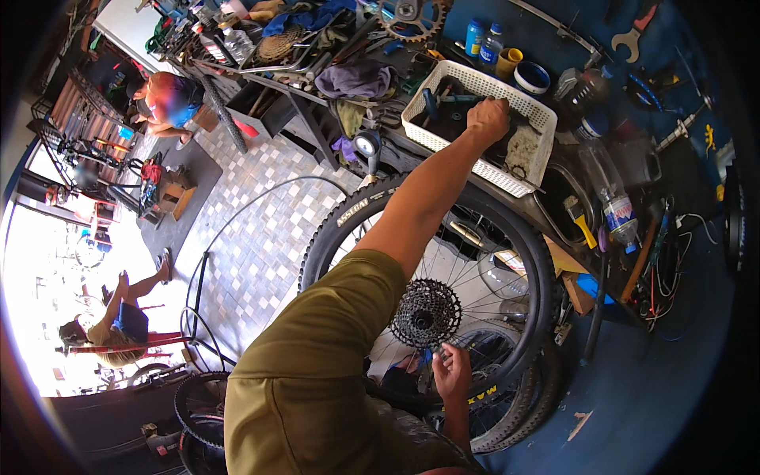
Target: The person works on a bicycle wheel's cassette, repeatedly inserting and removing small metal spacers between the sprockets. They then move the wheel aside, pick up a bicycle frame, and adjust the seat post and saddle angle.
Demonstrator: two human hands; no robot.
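My left arm stretches across to a cream plastic basket [431,141] on the bench. There my left hand [488,119] is inside the basket with curled fingers; whatever they grip is hidden. A dark-handled tool [431,104] and other dark parts lie around it. Beneath the arm is a bicycle wheel with a black knobby tyre [324,229]. Its black multi-sprocket cassette [425,313] faces me. Just below the cassette my right hand [451,370] is closed, thumb and fingers together near a small greyish piece I cannot make out.
Tools and rags, including a grey cloth [348,81], crowd the bench. Bottles, a yellow-handled brush [584,224] and a clear bottle [617,210] lie right of the basket. A floor pump gauge [366,145] stands by the tyre. Two people sit to the left, apart from me.
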